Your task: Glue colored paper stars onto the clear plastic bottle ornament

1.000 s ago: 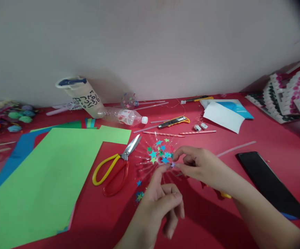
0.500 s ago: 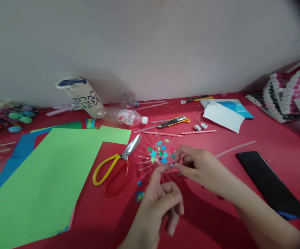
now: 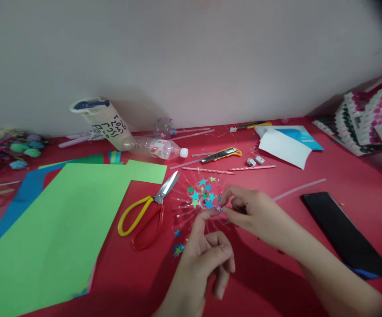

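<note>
A clear plastic piece (image 3: 181, 215), cut into thin strips that fan outward, lies flat on the red table. Several green and blue star stickers (image 3: 195, 196) cover its middle. My right hand (image 3: 255, 210) pinches a small purple star (image 3: 218, 208) between thumb and forefinger at the right edge of the cluster. From below, my left hand (image 3: 207, 259) reaches its index fingertip to the plastic beside that star. Its other fingers are loosely bent and apart, with nothing in them. More loose stars (image 3: 178, 250) lie left of my left hand.
Scissors (image 3: 159, 200) with yellow and red handles lie to the left, beside green paper sheets (image 3: 55, 220). Behind are a plastic bottle (image 3: 159, 148), a cutter knife (image 3: 220, 156) and striped paper straws (image 3: 207, 170). A black phone-like slab (image 3: 343, 233) lies right.
My right fingertips have shifted very slightly left with the purple star. My left hand has hardly moved, and the rest looks the same.
</note>
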`<control>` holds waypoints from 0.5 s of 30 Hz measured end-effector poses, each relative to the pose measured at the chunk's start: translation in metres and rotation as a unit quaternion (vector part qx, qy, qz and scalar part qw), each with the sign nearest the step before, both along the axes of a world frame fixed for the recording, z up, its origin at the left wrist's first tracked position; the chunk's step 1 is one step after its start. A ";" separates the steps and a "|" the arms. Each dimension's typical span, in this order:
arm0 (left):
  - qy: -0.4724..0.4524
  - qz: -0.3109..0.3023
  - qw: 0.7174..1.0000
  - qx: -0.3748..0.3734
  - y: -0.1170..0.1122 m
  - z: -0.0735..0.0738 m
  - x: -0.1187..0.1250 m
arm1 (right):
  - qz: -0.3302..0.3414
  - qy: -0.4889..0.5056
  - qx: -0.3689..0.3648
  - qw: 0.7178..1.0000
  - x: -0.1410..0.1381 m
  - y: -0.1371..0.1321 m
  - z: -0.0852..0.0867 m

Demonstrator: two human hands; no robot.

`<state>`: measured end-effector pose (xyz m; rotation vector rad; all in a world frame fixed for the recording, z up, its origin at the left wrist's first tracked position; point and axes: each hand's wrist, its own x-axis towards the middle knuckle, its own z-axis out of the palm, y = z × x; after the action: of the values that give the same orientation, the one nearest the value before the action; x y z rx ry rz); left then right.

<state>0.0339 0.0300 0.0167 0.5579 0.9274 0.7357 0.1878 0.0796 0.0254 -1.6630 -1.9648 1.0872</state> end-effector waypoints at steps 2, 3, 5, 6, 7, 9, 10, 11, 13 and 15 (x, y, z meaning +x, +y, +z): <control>-0.002 -0.002 1.000 -0.001 0.000 0.000 0.000 | -0.001 -0.007 0.002 1.000 0.000 0.000 -0.001; -0.003 -0.003 1.000 -0.001 0.000 0.000 -0.001 | -0.002 -0.007 0.001 1.000 0.000 0.000 -0.001; -0.003 -0.004 1.000 -0.002 0.000 0.000 -0.001 | -0.003 -0.005 0.000 1.000 0.000 0.001 -0.001; -0.002 -0.005 1.000 -0.003 0.000 0.000 -0.001 | -0.003 -0.002 0.000 1.000 0.000 0.001 -0.001; -0.002 -0.005 1.000 -0.002 -0.001 0.000 -0.001 | -0.003 0.002 -0.001 1.000 0.000 0.001 -0.001; -0.003 -0.005 1.000 0.000 -0.001 -0.001 0.000 | 0.000 0.013 -0.007 1.000 0.001 0.001 -0.001; -0.003 -0.003 1.000 0.002 -0.001 -0.001 0.000 | 0.002 0.021 -0.013 1.000 0.002 0.001 -0.002; -0.004 -0.002 1.000 0.004 -0.001 -0.002 0.000 | 0.004 0.029 -0.019 0.999 0.002 0.002 -0.002; -0.004 0.001 1.000 0.005 -0.001 -0.002 0.000 | 0.008 0.043 -0.033 0.998 0.004 0.003 -0.003; -0.004 0.001 1.000 0.004 0.000 -0.003 0.000 | 0.012 0.056 -0.047 0.997 0.005 0.004 -0.004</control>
<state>0.0340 0.0296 0.0141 0.5603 0.9187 0.7430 0.1923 0.0834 0.0219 -1.5910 -1.8945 1.2704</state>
